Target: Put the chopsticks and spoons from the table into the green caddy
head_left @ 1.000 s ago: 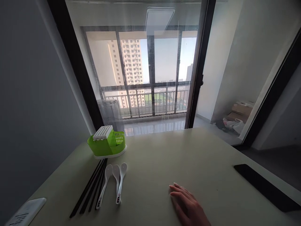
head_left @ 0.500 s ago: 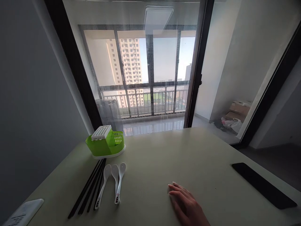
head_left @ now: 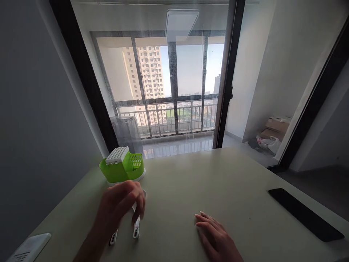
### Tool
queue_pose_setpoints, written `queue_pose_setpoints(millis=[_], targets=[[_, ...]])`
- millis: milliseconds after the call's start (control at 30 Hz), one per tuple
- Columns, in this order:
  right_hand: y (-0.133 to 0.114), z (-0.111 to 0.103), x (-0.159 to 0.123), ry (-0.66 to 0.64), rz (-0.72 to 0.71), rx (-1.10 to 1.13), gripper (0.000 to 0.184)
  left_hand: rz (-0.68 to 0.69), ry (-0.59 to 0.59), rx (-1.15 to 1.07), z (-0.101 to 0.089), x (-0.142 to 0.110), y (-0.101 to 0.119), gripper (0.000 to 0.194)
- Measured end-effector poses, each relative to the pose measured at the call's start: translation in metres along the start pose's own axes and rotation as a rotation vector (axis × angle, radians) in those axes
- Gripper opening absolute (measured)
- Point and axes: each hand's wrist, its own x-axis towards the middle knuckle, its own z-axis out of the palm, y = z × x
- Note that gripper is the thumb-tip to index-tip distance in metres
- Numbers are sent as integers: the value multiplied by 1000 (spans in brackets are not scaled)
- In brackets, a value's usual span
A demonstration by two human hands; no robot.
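My left hand is over the white spoons, palm down, its bent fingers hanging beside a spoon handle. Its fingertips look slightly apart, and no spoon is lifted. The hand and forearm hide most of the spoons and the dark chopsticks under them. A second spoon handle shows next to the wrist. My right hand rests flat on the table, fingers stretched out, with nothing in it. Just beyond my left hand stands a green cutlery holder with a white slotted top and white base.
A black flat mat lies at the table's right side. At the left front edge is a white flat object with dark marks. Beyond the pale table is a glass door with a dark frame.
My left hand has come into view from the lower left and now covers the spoons and chopsticks. My right hand stays in place.
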Motion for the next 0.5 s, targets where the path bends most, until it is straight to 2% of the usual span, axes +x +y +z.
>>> queue_pose_setpoints(millis=[100,200,333,500], targets=[[0,0,0,9,-4,3,25,-128,-25,-143,4,17,-10,32],[-1,0,1,9,-7,3,25,-226,120,-174,2,32,-44,34],[-2,-2,1,-9,-9,0,24,-249,224,90,-16,31,-96,37],[1,-1,0,-21,-5,-10,25,-310,238,323,-47,11,-139,29]])
